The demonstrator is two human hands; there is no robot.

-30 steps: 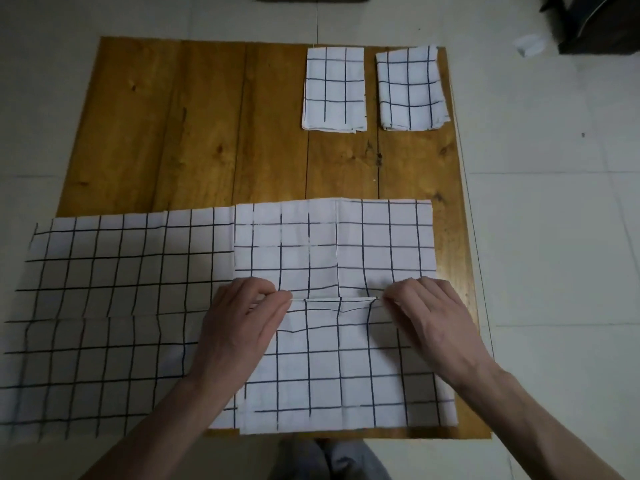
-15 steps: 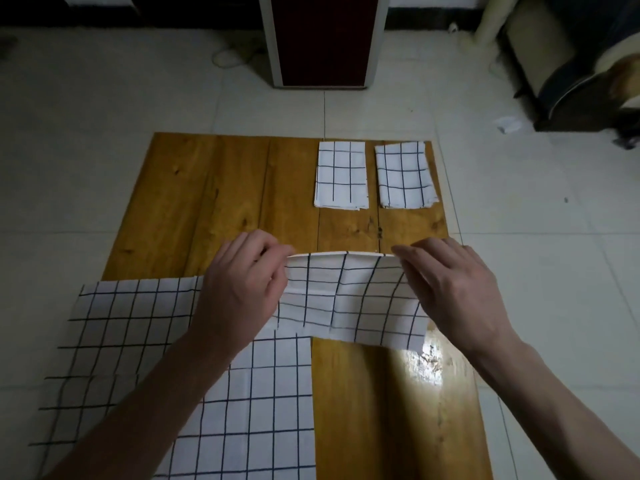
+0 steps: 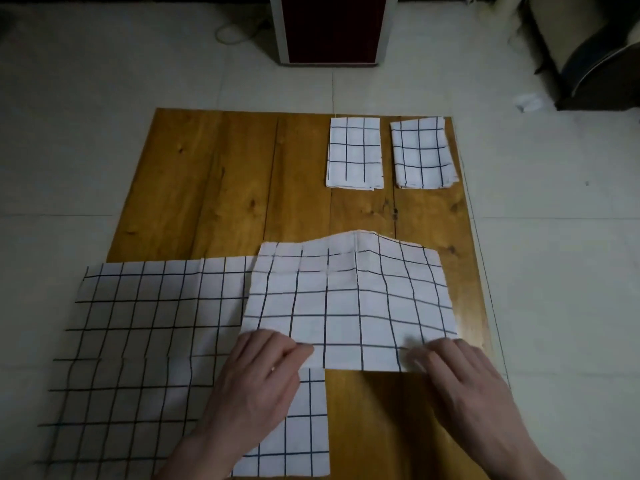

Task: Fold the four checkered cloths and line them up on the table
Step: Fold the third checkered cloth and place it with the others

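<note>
Your left hand (image 3: 258,379) and right hand (image 3: 464,379) each hold a near corner of the half-folded white cloth with a black grid (image 3: 346,299), the grip of each hand closed on the fabric edge with fingers curled over it. That cloth lies on the right half of the brown wooden table (image 3: 214,188), its far fold bulging up slightly in the middle. Its left edge overlaps the large unfolded white checkered cloth (image 3: 145,334), which spreads flat across the near left of the table and hangs past the left edge. At the far right of the table two small folded checkered cloths sit side by side, slightly apart: the left folded cloth (image 3: 355,152) and the right folded cloth (image 3: 424,152). Pale floor tiles (image 3: 554,237) surround the table, and a dark red cabinet with a white frame (image 3: 332,27) stands beyond it.
</note>
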